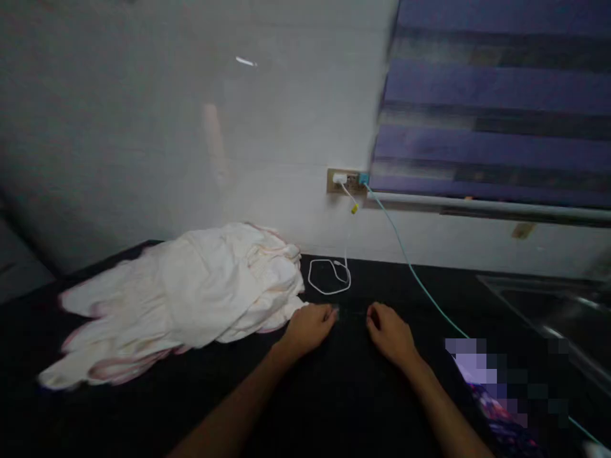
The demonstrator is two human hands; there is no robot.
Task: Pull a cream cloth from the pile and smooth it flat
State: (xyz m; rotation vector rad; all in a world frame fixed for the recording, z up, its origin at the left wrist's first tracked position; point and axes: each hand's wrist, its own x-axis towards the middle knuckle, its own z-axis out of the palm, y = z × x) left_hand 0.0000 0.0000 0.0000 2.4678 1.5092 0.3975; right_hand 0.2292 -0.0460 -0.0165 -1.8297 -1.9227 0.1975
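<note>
My left hand [309, 327] is closed in a pinch over the dark countertop [334, 394]. A small, faint, clear-looking glint shows at its fingertips, too dim to name. Across a short gap, my right hand [392, 332] is also curled with thumb and fingers together; whatever it grips, if anything, is hidden. A faint line lies in the gap between the hands. Close to my left hand is a crumpled heap of white cloth [205, 286] with pinkish edging, spread over the left part of the counter.
A white cable [329, 293] loops on the counter behind my hands, hanging from a wall socket [352, 183]. From the same socket a teal cord [420, 283] runs down to the right, past a partly pixelated bright screen [496, 407]. A sink [539, 302] and striped purple blind [496, 89] are right.
</note>
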